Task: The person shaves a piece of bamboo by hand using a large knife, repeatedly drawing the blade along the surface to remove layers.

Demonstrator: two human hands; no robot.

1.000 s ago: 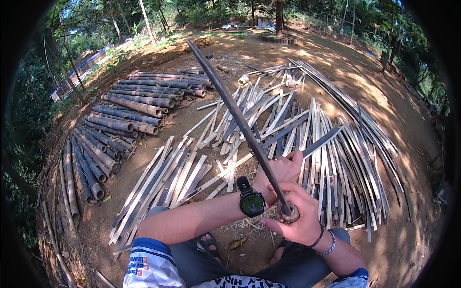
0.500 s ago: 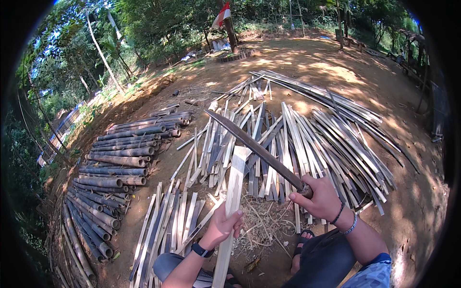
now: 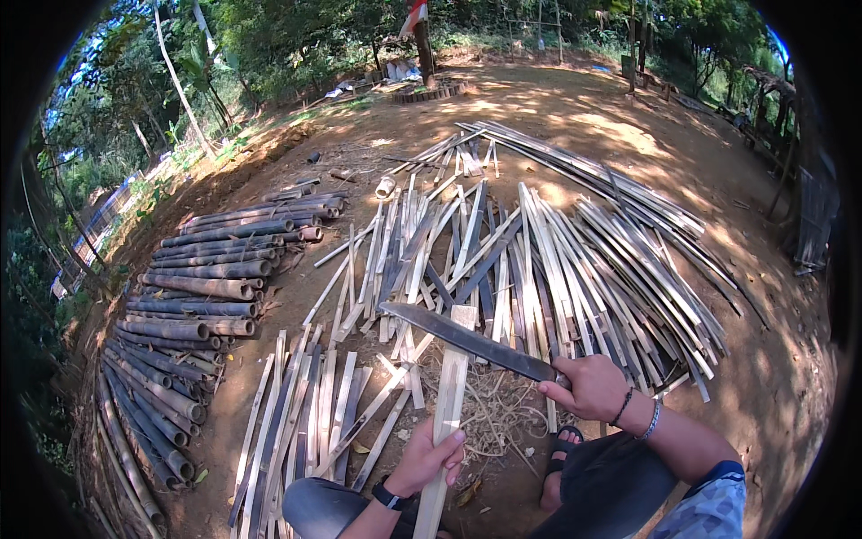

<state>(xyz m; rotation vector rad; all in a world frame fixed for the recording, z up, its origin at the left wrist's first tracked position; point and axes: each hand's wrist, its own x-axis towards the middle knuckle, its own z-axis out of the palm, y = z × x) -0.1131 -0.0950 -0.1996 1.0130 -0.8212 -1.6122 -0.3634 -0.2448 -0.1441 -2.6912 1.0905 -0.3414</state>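
My left hand (image 3: pixel 428 460) is closed round a pale bamboo slat (image 3: pixel 447 395), which stands tilted up and away from me between my knees. In my right hand (image 3: pixel 588 386) I grip the handle of a machete (image 3: pixel 476 344). Its long dark blade points left and lies across the slat just below its top end; whether the edge bites into the bamboo I cannot tell. Curled shavings (image 3: pixel 494 404) lie on the ground beneath the blade, beyond my feet.
Whole bamboo poles (image 3: pixel 193 287) are stacked along the left. Split slats lie in a near-left bundle (image 3: pixel 310 404) and a wide fanned pile (image 3: pixel 575 278) ahead. Bare earth (image 3: pixel 557 99) stretches toward trees and a post (image 3: pixel 425 54). My sandalled foot (image 3: pixel 558 463) is at the right.
The machete has come down from above the slat's top, its blade now flatter and across the slat. My left hand and the slat sit slightly lower and nearer me. The view has tilted slightly.
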